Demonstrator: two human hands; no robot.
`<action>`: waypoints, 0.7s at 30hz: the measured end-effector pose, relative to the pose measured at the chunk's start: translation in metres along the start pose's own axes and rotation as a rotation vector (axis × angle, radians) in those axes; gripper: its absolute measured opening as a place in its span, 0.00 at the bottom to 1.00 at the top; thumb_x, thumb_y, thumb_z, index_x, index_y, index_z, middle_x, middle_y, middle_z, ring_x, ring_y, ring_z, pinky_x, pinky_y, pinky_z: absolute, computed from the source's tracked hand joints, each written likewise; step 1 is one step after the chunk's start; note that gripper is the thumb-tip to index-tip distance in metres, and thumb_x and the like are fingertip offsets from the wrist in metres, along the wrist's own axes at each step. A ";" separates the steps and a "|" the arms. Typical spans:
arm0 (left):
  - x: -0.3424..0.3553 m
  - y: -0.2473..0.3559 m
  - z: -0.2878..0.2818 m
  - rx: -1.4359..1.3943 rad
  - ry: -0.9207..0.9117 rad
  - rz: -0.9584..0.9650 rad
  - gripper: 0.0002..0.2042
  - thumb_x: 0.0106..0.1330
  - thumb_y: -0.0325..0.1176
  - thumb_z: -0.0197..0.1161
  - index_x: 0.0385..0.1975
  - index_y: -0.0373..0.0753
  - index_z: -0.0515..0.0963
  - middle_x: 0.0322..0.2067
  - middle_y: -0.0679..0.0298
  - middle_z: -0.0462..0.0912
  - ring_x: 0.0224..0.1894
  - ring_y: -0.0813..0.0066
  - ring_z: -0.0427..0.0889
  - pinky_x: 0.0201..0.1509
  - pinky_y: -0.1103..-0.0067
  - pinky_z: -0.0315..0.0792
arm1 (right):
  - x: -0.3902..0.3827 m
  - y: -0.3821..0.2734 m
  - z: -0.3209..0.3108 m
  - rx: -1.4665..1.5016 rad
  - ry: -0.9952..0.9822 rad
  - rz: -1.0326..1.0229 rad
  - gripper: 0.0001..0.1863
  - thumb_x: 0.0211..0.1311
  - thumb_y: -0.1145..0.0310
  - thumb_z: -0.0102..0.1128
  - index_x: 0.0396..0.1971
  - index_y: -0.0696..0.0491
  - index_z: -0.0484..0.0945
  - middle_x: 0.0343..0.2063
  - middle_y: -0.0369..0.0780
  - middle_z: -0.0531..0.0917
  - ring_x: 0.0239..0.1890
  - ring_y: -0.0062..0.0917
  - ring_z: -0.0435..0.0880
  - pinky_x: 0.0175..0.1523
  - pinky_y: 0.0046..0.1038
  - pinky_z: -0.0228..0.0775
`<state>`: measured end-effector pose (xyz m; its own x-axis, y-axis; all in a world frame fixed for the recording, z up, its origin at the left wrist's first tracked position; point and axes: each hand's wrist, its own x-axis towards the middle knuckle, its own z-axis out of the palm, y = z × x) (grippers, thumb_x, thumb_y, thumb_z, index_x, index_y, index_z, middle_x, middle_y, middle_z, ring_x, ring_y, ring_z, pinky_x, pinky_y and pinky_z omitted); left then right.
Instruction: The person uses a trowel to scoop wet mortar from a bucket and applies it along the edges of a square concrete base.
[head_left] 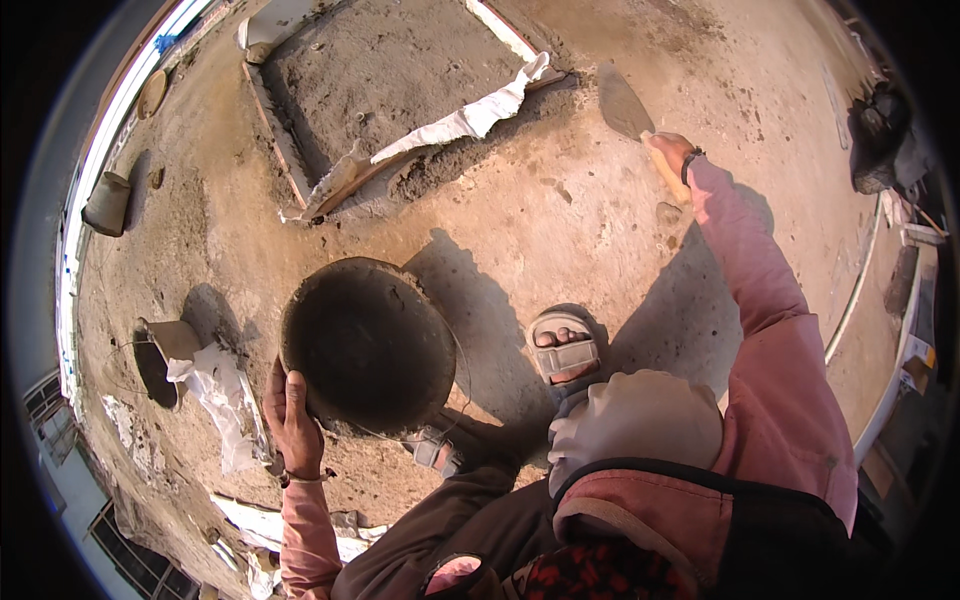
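My left hand (293, 420) grips the near-left rim of a dark, round bucket (370, 340), thumb up and fingers round the outside. The bucket is tilted so its mouth faces up toward me, and its inside is dark with a grey crust. A thin wire handle (468, 365) loops out on its right side. Out to the far right, my right hand (672, 150) is closed round the wooden handle (668, 180) of a trowel. The trowel's broad, grey-stained blade (622, 102) points away from me, near the right corner of a wooden frame.
The wooden frame (275, 135) on the ground borders grey mix, with a white sheet strip (465, 120) along its near side. Smaller buckets (108, 203) stand at the left, one beside a torn white sack (225, 400). A black bag (878, 135) lies far right.
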<state>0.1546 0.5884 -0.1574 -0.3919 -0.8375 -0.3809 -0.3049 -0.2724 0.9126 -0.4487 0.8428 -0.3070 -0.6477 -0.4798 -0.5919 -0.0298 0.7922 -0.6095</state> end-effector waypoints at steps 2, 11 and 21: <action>-0.002 0.006 0.003 0.011 0.008 0.005 0.25 0.70 0.35 0.53 0.61 0.26 0.61 0.56 0.54 0.71 0.56 0.70 0.70 0.62 0.77 0.62 | -0.030 -0.028 0.040 0.277 -0.011 0.191 0.23 0.62 0.51 0.49 0.41 0.57 0.75 0.23 0.45 0.78 0.17 0.34 0.78 0.20 0.39 0.70; 0.002 0.001 0.002 0.019 0.019 0.014 0.24 0.71 0.35 0.53 0.61 0.26 0.61 0.56 0.54 0.71 0.57 0.70 0.70 0.63 0.77 0.61 | -0.028 -0.041 0.077 0.511 0.060 0.243 0.24 0.58 0.48 0.53 0.39 0.56 0.73 0.21 0.44 0.78 0.18 0.32 0.78 0.21 0.38 0.69; 0.003 0.007 0.004 0.053 0.011 0.007 0.24 0.71 0.35 0.52 0.61 0.25 0.61 0.56 0.53 0.71 0.57 0.69 0.70 0.63 0.77 0.61 | -0.032 -0.054 0.145 0.475 0.040 0.121 0.26 0.60 0.49 0.50 0.42 0.60 0.72 0.27 0.48 0.79 0.26 0.39 0.82 0.26 0.41 0.75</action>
<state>0.1479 0.5858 -0.1529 -0.3844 -0.8446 -0.3727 -0.3477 -0.2415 0.9060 -0.3162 0.7604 -0.3316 -0.6542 -0.3730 -0.6580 0.3914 0.5774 -0.7165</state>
